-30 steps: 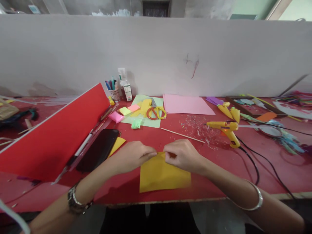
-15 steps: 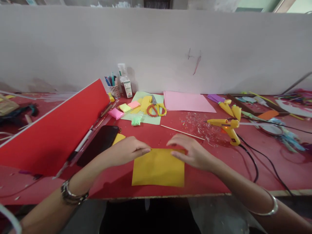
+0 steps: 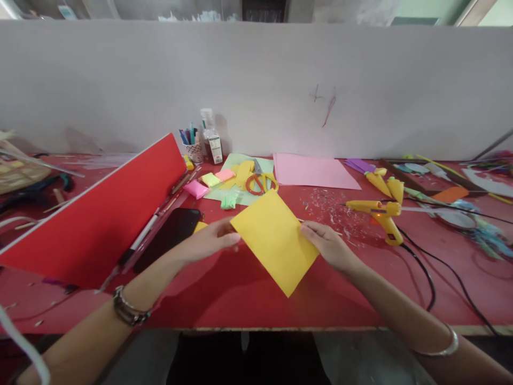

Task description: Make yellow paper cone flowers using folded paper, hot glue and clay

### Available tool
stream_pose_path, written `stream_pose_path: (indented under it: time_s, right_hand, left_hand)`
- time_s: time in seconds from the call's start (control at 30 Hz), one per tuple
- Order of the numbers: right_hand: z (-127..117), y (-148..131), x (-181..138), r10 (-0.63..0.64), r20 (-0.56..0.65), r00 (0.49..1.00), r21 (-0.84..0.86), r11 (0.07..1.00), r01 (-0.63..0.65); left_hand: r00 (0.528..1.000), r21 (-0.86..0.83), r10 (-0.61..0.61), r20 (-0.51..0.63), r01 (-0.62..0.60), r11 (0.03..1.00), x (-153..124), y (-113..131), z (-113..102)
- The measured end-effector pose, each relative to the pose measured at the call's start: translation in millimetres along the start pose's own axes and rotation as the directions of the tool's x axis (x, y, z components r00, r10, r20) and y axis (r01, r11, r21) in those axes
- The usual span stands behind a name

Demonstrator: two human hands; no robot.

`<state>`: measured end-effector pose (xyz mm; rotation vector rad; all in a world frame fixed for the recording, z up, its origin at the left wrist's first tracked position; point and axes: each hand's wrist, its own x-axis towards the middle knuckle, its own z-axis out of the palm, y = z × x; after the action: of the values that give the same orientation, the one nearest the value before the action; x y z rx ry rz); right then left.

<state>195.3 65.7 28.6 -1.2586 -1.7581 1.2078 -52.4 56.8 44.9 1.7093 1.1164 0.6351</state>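
Observation:
A sheet of yellow paper (image 3: 276, 240) is lifted above the red table, turned so that one corner points down towards me. My right hand (image 3: 331, 246) pinches its right side, thumb on the near face and the other fingers behind. My left hand (image 3: 212, 239) is by the sheet's left corner, thumb and fingers apart; whether a fingertip touches the corner I cannot tell. Under my left wrist area lies a black phone (image 3: 170, 238), with a bit of yellow paper showing beside it.
Scissors (image 3: 260, 183) rest on pale green paper behind the sheet. Pink paper (image 3: 315, 171) lies by the wall. At right, a yellow glue gun (image 3: 379, 214) trails a black cable. A red board (image 3: 120, 208) leans at left. Beyond it stand a pen cup (image 3: 194, 152) and bottle (image 3: 213, 141).
The yellow paper has come up off the table and been turned diagonally. My right hand has closed on its edge, and my left hand sits slightly higher in view.

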Motion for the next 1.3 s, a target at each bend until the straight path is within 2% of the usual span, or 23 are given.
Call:
stream_pose_path:
  time_s: [0.07, 0.17, 0.2, 0.27, 0.33, 0.4, 0.43, 0.5, 0.57, 0.67, 0.77, 0.9, 1.03, 1.17, 1.3]
  right_hand:
    - [5.2, 2.7, 1.8, 0.059, 0.014, 0.998, 0.106, 0.993, -0.06]
    - [10.6, 7.2, 5.5, 0.046, 0.033, 0.998, 0.091, 0.995, -0.049]
    - [11.6, 8.4, 6.8, 0.02, 0.023, 1.0, 0.055, 0.998, -0.022]
    - [12.9, 9.1, 8.1, -0.072, -0.069, 0.995, -0.065, 0.996, 0.068]
    - [14.8, 5.7, 6.2, -0.212, -0.212, 0.954, -0.246, 0.956, 0.158]
    - [18.8, -2.1, 0.8, -0.32, -0.242, 0.916, -0.398, 0.894, 0.207]
    - [21.9, -7.2, -2.7, -0.32, -0.17, 0.932, -0.417, 0.88, 0.226]
    - [29.1, -17.5, -9.4, -0.255, 0.048, 0.966, -0.339, 0.905, 0.256]
    - [35.6, -25.6, -13.6, -0.216, 0.164, 0.963, -0.258, 0.932, 0.253]
    - [39.6, -31.2, -14.3, -0.228, 0.167, 0.959, -0.216, 0.941, 0.261]
    - [37.6, -32.9, -12.8, -0.217, 0.198, 0.956, -0.21, 0.943, 0.258]
    - [35.1, -35.5, -13.9, -0.163, 0.214, 0.963, -0.28, 0.934, 0.22]
    - [32.5, -36.4, -15.2, -0.193, 0.236, 0.952, -0.297, 0.919, 0.259]
    - [27.4, -35.6, -14.5, -0.243, 0.285, 0.927, -0.229, 0.922, 0.312]
    - [25.4, -34.8, -12.8, -0.251, 0.324, 0.912, -0.135, 0.942, 0.307]
  left_hand:
    - [0.996, -0.018, -0.032, 0.083, 0.034, 0.999, 0.2, 2.8, 10.7]
    - [0.996, -0.065, -0.094, 0.0, 0.094, 0.994, 2.0, 5.0, 24.9]
    - [0.996, -0.098, -0.088, -0.031, 0.085, 0.992, 3.2, 5.3, 28.5]
    - [0.989, -0.058, -0.106, -0.106, 0.1, 0.993, 5.9, 6.1, 33.6]
    - [0.971, 0.054, -0.093, -0.222, 0.108, 0.993, 8.2, 7.8, 37.1]
    - [0.948, 0.129, -0.006, -0.318, 0.049, 0.99, 9.4, 10.5, 40.7]
    - [0.942, 0.131, 0.055, -0.331, -0.012, 0.991, 9.6, 12.2, 43.0]
    - [0.943, 0.072, 0.163, -0.291, -0.148, 0.986, 9.3, 15.8, 48.3]
    - [0.946, -0.013, 0.226, -0.233, -0.235, 0.972, 8.8, 19.0, 53.8]
    - [0.948, -0.1, 0.255, -0.188, -0.277, 0.956, 8.3, 22.0, 58.4]
    - [0.956, -0.108, 0.256, -0.143, -0.272, 0.956, 8.2, 22.9, 57.7]
    - [0.964, -0.105, 0.246, -0.102, -0.256, 0.961, 8.7, 21.9, 55.1]
    - [0.961, -0.1, 0.256, -0.105, -0.266, 0.959, 9.1, 20.1, 54.6]
    - [0.967, -0.102, 0.232, -0.109, -0.243, 0.965, 8.6, 18.5, 54.1]
    - [0.959, -0.138, 0.251, -0.131, -0.268, 0.953, 8.9, 16.3, 52.8]
